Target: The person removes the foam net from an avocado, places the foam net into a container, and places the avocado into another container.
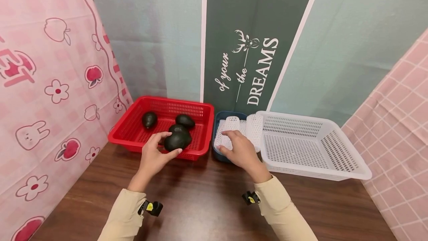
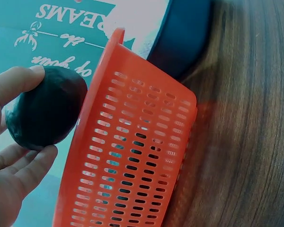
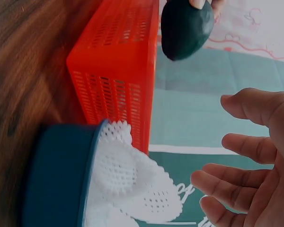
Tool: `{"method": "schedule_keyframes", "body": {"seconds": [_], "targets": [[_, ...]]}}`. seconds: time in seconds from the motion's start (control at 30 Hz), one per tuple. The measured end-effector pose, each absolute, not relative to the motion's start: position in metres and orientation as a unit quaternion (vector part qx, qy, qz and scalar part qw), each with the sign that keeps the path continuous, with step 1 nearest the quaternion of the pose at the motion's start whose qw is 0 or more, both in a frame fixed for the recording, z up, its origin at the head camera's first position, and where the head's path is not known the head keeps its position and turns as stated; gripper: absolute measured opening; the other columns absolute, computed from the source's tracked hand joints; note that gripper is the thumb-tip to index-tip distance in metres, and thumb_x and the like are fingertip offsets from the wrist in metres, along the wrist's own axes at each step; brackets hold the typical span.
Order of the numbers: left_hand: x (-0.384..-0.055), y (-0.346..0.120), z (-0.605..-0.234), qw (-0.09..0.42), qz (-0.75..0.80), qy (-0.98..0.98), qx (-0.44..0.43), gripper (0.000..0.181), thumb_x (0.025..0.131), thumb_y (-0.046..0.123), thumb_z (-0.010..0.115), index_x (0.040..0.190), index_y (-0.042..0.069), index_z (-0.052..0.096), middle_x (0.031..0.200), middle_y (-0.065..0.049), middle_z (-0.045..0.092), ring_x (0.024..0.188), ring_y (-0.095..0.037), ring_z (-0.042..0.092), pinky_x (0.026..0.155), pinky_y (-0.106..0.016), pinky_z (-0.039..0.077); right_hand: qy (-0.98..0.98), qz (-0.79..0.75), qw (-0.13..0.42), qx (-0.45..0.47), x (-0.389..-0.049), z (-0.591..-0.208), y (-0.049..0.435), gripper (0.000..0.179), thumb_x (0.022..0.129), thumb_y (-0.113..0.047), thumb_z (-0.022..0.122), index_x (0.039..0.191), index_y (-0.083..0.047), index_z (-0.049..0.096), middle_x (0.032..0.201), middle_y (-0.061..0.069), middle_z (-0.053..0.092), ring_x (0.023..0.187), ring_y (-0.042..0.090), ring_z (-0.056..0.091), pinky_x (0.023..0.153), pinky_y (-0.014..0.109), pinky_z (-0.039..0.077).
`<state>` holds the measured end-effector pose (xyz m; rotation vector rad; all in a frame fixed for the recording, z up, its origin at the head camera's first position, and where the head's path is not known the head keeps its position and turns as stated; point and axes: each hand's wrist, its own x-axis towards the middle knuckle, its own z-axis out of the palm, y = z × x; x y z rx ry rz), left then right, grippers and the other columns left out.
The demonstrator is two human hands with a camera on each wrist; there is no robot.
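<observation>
An avocado (image 1: pixel 176 141), dark and smooth, is pinched between the thumb and fingers of my left hand (image 1: pixel 154 154). In the left wrist view this avocado (image 2: pixel 49 108) is raised beside the red basket's rim. Below it, the red basket (image 1: pixel 128 143) holds a few more avocados (image 1: pixel 149 119), one partly hidden behind the held one. My right hand (image 1: pixel 243 152) hovers over white foam net sleeves (image 1: pixel 233 123) in a dark blue container (image 1: pixel 220 156). Its fingers are spread and loosely bent with nothing between them, apart from the sleeves (image 3: pixel 132 177) in the right wrist view.
A white perforated basket (image 1: pixel 314 174) stands on the right, beside the blue container. Brown wooden table (image 1: pixel 200 200) lies in front. Green cloth (image 1: pixel 160 40) hangs behind, with pink printed cloths (image 1: pixel 50 122) at the sides.
</observation>
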<state>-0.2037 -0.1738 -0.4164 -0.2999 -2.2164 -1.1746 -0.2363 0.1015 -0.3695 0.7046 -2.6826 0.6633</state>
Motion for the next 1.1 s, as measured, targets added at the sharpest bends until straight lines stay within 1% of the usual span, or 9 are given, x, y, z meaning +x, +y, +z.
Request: {"method": "schedule_keyframes", "body": {"seconds": [0.07, 0.27, 0.33, 0.47, 0.57, 0.7, 0.87, 1.03, 1.1], "targets": [[-0.206, -0.174, -0.417, 0.301, -0.445, -0.836, -0.113, 0.057, 0.062, 0.014, 0.087, 0.111, 0.005, 0.061, 0.1, -0.006, 0.059, 0.086, -0.018, 0.055, 0.07, -0.043, 0.05, -0.931, 0.228, 0.14, 0.247, -0.237, -0.37, 0.097, 0.047, 0.078, -0.028, 0.073, 0.119, -0.007, 0.06, 0.111, 0.013, 0.06, 0.099, 0.029, 0.058, 0.081, 0.044, 0.047], [-0.215, -0.172, -0.42, 0.292, -0.436, -0.844, -0.107, 0.056, 0.064, 0.017, 0.087, 0.112, 0.007, 0.06, 0.102, -0.007, 0.058, 0.086, -0.019, 0.054, 0.071, -0.039, 0.048, -0.931, 0.225, 0.131, 0.255, -0.24, -0.373, 0.089, 0.048, 0.078, -0.028, 0.073, 0.119, -0.006, 0.06, 0.111, 0.012, 0.06, 0.1, 0.027, 0.058, 0.082, 0.042, 0.047], [-0.218, -0.172, -0.421, 0.287, -0.432, -0.848, -0.107, 0.057, 0.064, 0.016, 0.086, 0.114, 0.006, 0.06, 0.105, -0.01, 0.059, 0.089, -0.023, 0.054, 0.073, -0.041, 0.047, -0.932, 0.222, 0.127, 0.256, -0.241, -0.375, 0.087, 0.047, 0.079, -0.028, 0.072, 0.119, -0.006, 0.06, 0.111, 0.012, 0.06, 0.1, 0.027, 0.057, 0.082, 0.042, 0.047], [-0.222, -0.172, -0.421, 0.267, -0.428, -0.856, -0.111, 0.058, 0.067, 0.015, 0.084, 0.118, 0.004, 0.059, 0.111, -0.015, 0.057, 0.097, -0.03, 0.053, 0.077, -0.045, 0.048, -0.935, 0.216, 0.116, 0.258, -0.242, -0.378, 0.085, 0.046, 0.079, -0.028, 0.071, 0.119, -0.007, 0.06, 0.11, 0.012, 0.06, 0.099, 0.026, 0.057, 0.081, 0.042, 0.047], [-0.222, -0.172, -0.42, 0.251, -0.428, -0.861, -0.114, 0.056, 0.069, 0.014, 0.083, 0.119, 0.004, 0.059, 0.114, -0.017, 0.055, 0.101, -0.034, 0.053, 0.076, -0.045, 0.051, -0.936, 0.213, 0.112, 0.256, -0.241, -0.379, 0.085, 0.046, 0.079, -0.029, 0.071, 0.118, -0.007, 0.06, 0.109, 0.012, 0.06, 0.098, 0.026, 0.057, 0.081, 0.042, 0.047], [-0.222, -0.173, -0.419, 0.238, -0.421, -0.867, -0.118, 0.053, 0.071, 0.014, 0.082, 0.118, 0.004, 0.059, 0.115, -0.017, 0.054, 0.102, -0.036, 0.053, 0.075, -0.045, 0.051, -0.937, 0.214, 0.115, 0.251, -0.242, -0.38, 0.086, 0.046, 0.079, -0.028, 0.072, 0.118, -0.007, 0.061, 0.107, 0.012, 0.06, 0.095, 0.027, 0.058, 0.079, 0.042, 0.048], [-0.22, -0.173, -0.417, 0.23, -0.408, -0.874, -0.128, 0.05, 0.073, 0.016, 0.08, 0.117, 0.003, 0.059, 0.115, -0.017, 0.055, 0.102, -0.033, 0.052, 0.079, -0.046, 0.049, -0.933, 0.218, 0.123, 0.259, -0.241, -0.38, 0.09, 0.045, 0.08, -0.028, 0.07, 0.118, -0.007, 0.06, 0.107, 0.013, 0.06, 0.095, 0.028, 0.059, 0.079, 0.042, 0.048], [-0.214, -0.174, -0.403, 0.241, -0.369, -0.884, -0.157, 0.047, 0.077, 0.02, 0.077, 0.118, 0.004, 0.06, 0.115, -0.014, 0.057, 0.106, -0.029, 0.053, 0.088, -0.049, 0.043, -0.909, 0.251, 0.134, 0.305, -0.236, -0.379, 0.114, 0.047, 0.08, -0.024, 0.071, 0.12, -0.003, 0.058, 0.114, 0.014, 0.059, 0.105, 0.028, 0.055, 0.088, 0.043, 0.044], [-0.212, -0.175, -0.394, 0.244, -0.35, -0.889, -0.163, 0.048, 0.078, 0.023, 0.075, 0.119, 0.005, 0.059, 0.117, -0.013, 0.057, 0.108, -0.028, 0.052, 0.09, -0.049, 0.042, -0.904, 0.253, 0.139, 0.317, -0.235, -0.377, 0.127, 0.049, 0.081, -0.024, 0.071, 0.122, -0.002, 0.057, 0.118, 0.016, 0.057, 0.11, 0.03, 0.053, 0.091, 0.045, 0.042]]}}
